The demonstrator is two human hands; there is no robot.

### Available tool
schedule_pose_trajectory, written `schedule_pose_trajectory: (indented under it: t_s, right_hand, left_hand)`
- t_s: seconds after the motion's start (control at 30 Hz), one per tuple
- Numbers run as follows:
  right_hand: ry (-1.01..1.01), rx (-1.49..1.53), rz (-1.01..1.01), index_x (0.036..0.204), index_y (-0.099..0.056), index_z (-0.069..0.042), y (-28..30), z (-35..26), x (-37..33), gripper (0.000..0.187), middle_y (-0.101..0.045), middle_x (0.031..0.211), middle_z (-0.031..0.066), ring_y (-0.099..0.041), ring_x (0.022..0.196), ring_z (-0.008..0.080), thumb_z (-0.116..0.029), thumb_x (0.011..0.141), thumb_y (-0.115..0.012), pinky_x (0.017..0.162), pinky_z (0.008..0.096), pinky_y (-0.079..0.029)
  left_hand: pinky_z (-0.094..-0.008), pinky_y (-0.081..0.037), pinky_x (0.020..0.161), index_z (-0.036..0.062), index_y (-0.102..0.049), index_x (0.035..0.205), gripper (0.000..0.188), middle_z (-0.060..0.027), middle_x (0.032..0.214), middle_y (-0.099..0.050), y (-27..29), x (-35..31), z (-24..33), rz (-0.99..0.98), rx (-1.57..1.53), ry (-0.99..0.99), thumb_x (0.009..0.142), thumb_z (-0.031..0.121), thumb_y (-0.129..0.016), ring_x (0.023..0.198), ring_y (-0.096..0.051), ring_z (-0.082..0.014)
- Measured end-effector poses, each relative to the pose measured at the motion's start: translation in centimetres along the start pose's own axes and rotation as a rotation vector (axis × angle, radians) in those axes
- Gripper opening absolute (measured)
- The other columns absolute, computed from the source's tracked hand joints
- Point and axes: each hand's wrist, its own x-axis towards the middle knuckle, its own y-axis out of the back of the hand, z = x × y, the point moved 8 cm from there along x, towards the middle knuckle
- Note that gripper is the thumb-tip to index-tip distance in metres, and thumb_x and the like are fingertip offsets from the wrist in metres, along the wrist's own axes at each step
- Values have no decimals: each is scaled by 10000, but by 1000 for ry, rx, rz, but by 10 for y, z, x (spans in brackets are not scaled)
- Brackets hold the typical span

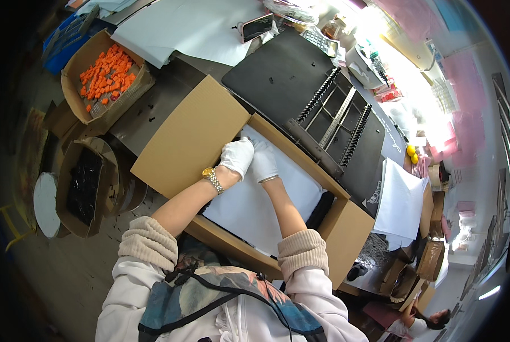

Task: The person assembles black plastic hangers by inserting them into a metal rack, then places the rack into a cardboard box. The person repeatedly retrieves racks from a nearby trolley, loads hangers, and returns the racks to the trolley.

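An open cardboard box (186, 145) stands before me with its flaps folded out. Inside it lies a white sheet (292, 196) over black contents, whose dark edge shows along the right end. My left hand (238, 156), in a white glove, reaches into the far left corner of the box, fingers curled. Beside it, touching it, is my right hand (263, 161), also gloved, with its fingers drawn together over the sheet. What the fingertips pinch is hidden by the gloves.
Behind the box lies a black board (266, 71) with a metal rack (338, 117) bearing dark toothed strips. A carton of orange pieces (104, 85) stands at the far left, a carton with black contents (84, 185) below it. White paper (400, 194) lies right. Another person (417, 325) is at lower right.
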Motion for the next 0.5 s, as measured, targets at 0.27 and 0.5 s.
schedule_pose_trajectory:
  t_s: [0.27, 0.5]
  right_hand:
    - [-86, 5, -31, 922, -649, -75, 59, -10, 1, 128, -646, 874, 111, -596, 776, 310, -100, 798, -627, 762, 446, -472]
    - [-465, -358, 706, 1062, -623, -44, 207, 93, 0, 229, -650, 1053, 161, -611, 966, 334, -96, 839, -626, 898, 450, -475]
  left_hand:
    - [-397, -480, 355, -30, -655, 1005, 242, -192, 931, -711, -18, -22, 5, 50, 302, -60, 937, 177, -551, 449, -608, -202]
    - [-340, -472, 377, -8, -622, 1150, 291, -169, 1004, -662, 30, -46, 43, 120, 269, -178, 926, 166, -557, 480, -590, -180]
